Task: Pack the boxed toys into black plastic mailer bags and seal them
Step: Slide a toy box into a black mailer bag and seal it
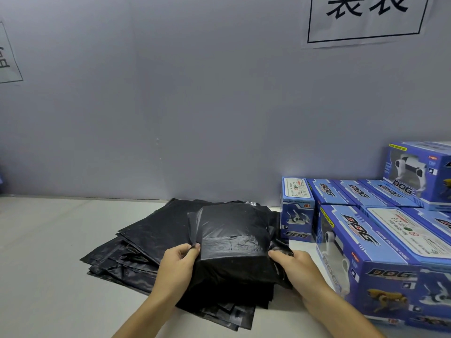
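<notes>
A black mailer bag, bulging in a box shape, rests on a stack of flat black mailer bags at the table's middle. My left hand pinches the loose plastic at the bag's left near corner. My right hand grips the bunched plastic at its right near corner. The boxed toy inside is hidden by the plastic. Several blue boxed toys printed "DOG" are piled at the right.
One blue box stands upright on its end just right of the bag. A grey wall with paper signs runs behind the white table. Bare tabletop lies to the left of the bag stack.
</notes>
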`<state>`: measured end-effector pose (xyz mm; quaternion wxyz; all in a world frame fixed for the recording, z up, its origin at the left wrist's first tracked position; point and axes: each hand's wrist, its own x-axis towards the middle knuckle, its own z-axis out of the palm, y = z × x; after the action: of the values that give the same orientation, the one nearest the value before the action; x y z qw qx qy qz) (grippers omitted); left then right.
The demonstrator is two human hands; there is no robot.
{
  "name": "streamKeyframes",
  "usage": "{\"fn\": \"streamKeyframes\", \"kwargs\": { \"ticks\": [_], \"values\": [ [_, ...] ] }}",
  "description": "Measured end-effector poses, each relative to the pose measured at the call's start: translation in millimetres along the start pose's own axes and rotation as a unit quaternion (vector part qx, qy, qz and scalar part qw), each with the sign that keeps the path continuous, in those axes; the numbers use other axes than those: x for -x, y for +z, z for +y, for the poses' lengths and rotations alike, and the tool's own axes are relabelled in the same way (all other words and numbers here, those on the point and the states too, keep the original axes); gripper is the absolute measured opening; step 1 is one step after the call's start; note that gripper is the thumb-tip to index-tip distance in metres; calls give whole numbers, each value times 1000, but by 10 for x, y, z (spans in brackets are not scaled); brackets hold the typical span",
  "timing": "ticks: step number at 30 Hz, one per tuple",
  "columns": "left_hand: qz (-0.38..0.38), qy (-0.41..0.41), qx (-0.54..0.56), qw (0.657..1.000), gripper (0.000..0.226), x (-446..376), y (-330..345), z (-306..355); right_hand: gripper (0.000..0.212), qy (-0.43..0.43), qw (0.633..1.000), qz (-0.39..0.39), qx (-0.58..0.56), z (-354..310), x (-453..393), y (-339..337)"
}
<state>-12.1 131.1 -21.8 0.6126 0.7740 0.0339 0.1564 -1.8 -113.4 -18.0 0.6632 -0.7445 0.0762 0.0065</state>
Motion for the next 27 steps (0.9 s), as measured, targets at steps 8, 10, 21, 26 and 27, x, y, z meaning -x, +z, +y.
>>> {"fn": "streamKeyframes", "kwargs": {
  "ticks": [8,10,21,26,27],
  "values": [
    [139,149,-148,968,20,140,68,123,31,-190,965,143,114,17,174,139],
    [179,198,-207,941,29,165,71,159,42,-218,945,182,162,-13,211,138],
    [110,347,-218,905,29,153,-3,140,45,-358,884,77,289,-19,322,165],
    [113,292,-195,930,27,167,37,143,41,-326,915,59,231,11,354,155],
    [115,278,-188,935,26,171,49,143,41,-316,922,57,217,19,344,166]
  ]
}}
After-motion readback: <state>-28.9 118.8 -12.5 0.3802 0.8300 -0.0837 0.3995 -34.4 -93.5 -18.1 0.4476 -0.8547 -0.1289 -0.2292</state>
